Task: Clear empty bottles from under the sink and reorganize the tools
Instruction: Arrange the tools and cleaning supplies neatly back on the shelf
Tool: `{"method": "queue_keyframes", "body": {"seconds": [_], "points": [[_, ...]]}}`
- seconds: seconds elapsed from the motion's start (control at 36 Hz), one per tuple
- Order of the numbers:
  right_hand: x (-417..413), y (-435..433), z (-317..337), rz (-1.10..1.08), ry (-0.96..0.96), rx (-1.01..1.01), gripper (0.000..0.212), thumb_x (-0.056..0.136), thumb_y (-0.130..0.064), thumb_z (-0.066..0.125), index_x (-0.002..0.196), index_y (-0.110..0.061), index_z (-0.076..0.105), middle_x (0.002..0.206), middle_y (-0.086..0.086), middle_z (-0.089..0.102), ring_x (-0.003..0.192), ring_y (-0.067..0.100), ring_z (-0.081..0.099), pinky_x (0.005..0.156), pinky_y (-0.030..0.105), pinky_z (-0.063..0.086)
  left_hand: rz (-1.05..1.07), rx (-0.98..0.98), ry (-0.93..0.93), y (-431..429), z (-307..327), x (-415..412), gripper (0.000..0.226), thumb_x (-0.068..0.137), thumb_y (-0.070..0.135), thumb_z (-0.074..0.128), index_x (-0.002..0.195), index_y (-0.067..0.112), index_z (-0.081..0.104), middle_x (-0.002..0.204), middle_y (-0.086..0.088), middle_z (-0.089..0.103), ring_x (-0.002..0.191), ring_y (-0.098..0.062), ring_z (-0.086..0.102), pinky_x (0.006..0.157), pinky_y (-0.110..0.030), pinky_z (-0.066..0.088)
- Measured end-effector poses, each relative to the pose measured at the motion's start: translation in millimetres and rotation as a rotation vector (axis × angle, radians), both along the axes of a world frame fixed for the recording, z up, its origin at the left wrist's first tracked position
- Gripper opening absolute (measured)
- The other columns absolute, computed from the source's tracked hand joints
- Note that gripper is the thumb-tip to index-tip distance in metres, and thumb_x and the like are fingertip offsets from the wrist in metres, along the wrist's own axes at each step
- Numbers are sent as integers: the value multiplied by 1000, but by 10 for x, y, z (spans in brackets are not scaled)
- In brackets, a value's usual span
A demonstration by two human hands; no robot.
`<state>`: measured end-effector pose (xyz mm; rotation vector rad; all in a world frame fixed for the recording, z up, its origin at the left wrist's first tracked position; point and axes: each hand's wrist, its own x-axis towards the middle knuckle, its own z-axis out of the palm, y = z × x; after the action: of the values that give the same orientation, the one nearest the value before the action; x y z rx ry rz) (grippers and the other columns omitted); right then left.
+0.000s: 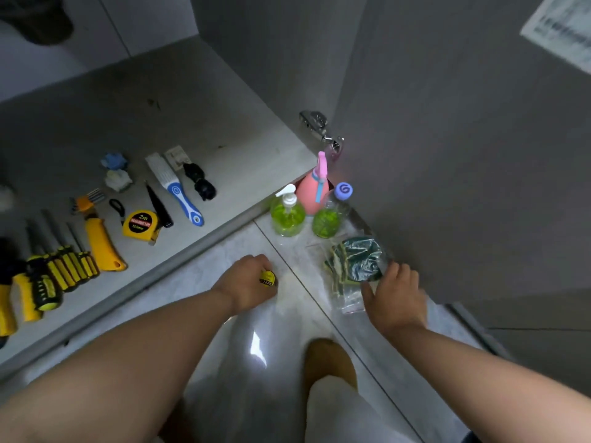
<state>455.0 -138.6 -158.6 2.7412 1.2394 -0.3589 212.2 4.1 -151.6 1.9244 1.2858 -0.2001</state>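
Note:
My left hand (248,281) is closed around a small yellow and black tape roll (268,278), low over the floor tiles. My right hand (396,295) rests with fingers spread on a clear plastic bag of green scouring pads (358,260) lying on the floor. Behind them stand a green pump bottle (287,217), a pink spray bottle (315,187) and a clear bottle with a purple cap (332,215). Tools lie in rows on the cabinet floor (198,123): a yellow tape measure (140,223), a yellow utility knife (102,243), screwdrivers (68,266) and a blue-handled brush (179,190).
The open cabinet door (463,155) stands right of the bottles, with its hinge (315,121) at the corner. A black plug or cord bundle (201,183), hex keys (89,199) and a blue and white item (116,174) also lie in the cabinet. My knee (332,378) is below.

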Motion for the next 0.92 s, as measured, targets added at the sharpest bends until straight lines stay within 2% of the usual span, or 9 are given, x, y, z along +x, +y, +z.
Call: {"method": "queue_keyframes", "body": {"seconds": [0.06,0.14,0.33,0.47,0.61,0.69,0.78,0.86,0.92], "points": [[-85,45,-88,-176,161,-4,72,92,-52,52,139,-1,33,139,18,45,129,35,41,98,46,43,-6,6,-14,-7,117,-42,26,82,25,74,106,19,66,106,-3,64,98,-20,62,79,-25,48],[-152,217,-170,-477,387,34,81,91,-55,57,143,0,27,146,22,39,135,38,37,105,47,38,4,-2,-39,1,282,-116,26,83,25,77,106,19,66,103,0,66,95,-18,62,76,-23,45],[-48,384,-317,-526,544,55,77,87,-66,52,139,-11,40,136,21,49,125,39,47,104,42,38,134,-100,-128,27,385,-275,25,80,16,81,101,16,68,98,-4,70,92,-22,66,86,-33,53],[18,373,-387,-606,812,151,77,77,-52,75,133,-8,44,128,15,58,115,32,57,100,42,48,153,-107,-124,64,270,-320,29,80,19,82,105,17,67,100,-2,68,92,-20,65,80,-25,49],[-103,420,-363,-543,969,115,65,63,-53,86,110,-11,68,103,8,72,96,23,67,82,34,56,153,-144,-141,79,265,-366,28,79,13,82,104,15,67,98,-3,72,92,-21,69,86,-31,54],[-233,426,-318,-520,1026,127,53,59,-52,89,96,-18,71,94,4,74,88,19,68,68,28,52,136,-126,-144,140,352,-428,32,80,15,82,107,15,66,99,-1,70,91,-19,67,84,-27,54],[-402,455,-204,-353,1077,126,53,57,-54,87,98,-26,70,92,-3,75,86,14,69,70,26,53,107,-31,-135,247,519,-533,37,79,20,83,111,18,65,106,-1,67,96,-20,64,87,-31,54],[-591,520,25,-142,1209,74,42,61,-54,86,98,-47,69,90,-18,75,81,-1,70,65,13,53,131,83,-153,403,699,-680,38,78,24,83,112,22,65,108,1,68,100,-18,64,91,-35,54],[-711,613,199,-45,1299,29,51,64,-54,86,111,-48,65,104,-18,74,96,-1,69,83,21,53,161,167,-181,531,785,-782,37,78,25,83,111,23,66,107,2,69,99,-17,65,90,-34,55]]}}
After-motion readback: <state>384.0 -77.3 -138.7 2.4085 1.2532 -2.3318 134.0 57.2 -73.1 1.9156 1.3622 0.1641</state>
